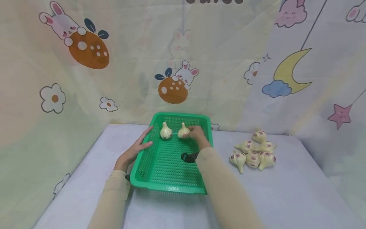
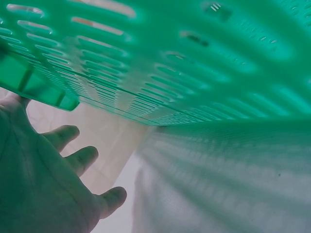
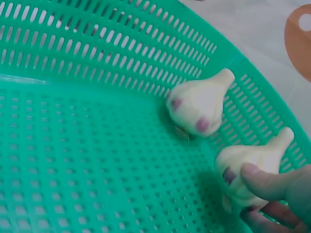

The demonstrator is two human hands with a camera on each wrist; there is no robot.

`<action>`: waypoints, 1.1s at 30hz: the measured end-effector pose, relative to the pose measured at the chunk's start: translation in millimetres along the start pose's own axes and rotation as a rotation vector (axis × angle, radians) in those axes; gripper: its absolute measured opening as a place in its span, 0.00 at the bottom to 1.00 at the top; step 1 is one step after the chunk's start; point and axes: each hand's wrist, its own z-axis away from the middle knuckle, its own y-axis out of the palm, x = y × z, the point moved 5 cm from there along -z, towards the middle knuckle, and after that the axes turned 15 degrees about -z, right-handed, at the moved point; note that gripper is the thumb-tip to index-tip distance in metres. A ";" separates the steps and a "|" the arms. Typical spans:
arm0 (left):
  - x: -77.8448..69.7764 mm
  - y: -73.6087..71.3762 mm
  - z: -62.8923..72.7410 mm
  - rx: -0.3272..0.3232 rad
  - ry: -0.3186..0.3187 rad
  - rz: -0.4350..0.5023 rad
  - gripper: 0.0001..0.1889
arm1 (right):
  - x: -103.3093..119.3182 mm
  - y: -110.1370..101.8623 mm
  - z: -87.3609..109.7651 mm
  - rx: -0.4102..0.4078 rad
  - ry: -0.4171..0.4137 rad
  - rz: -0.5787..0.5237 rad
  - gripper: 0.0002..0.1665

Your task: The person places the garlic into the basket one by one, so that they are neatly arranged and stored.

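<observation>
A green plastic basket with slotted walls stands on the table. My left hand rests at its left rim; in the left wrist view the fingers are spread beneath the slotted side. Inside the basket, my right hand holds a garlic bulb by its side, stem upward, near the far wall. The right wrist view shows the thumb against this bulb and fingers below it. Another garlic bulb sits to its left in the far corner, also stem up.
Several garlic bulbs lie in a cluster on the white table, right of the basket. A cloth backdrop with cartoon prints hangs right behind the table. My right forearm crosses the basket's right rim.
</observation>
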 end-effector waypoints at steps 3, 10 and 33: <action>1.2 -0.2 1.0 -0.003 -0.006 0.001 0.34 | -1.8 7.0 0.5 -0.019 0.022 -0.011 0.34; 1.4 3.2 1.7 0.000 -0.006 0.022 0.34 | -3.8 19.7 2.3 -0.053 0.051 -0.010 0.33; -3.0 1.7 -0.3 -0.006 -0.023 0.021 0.34 | 4.3 21.5 1.4 -0.121 0.061 0.095 0.30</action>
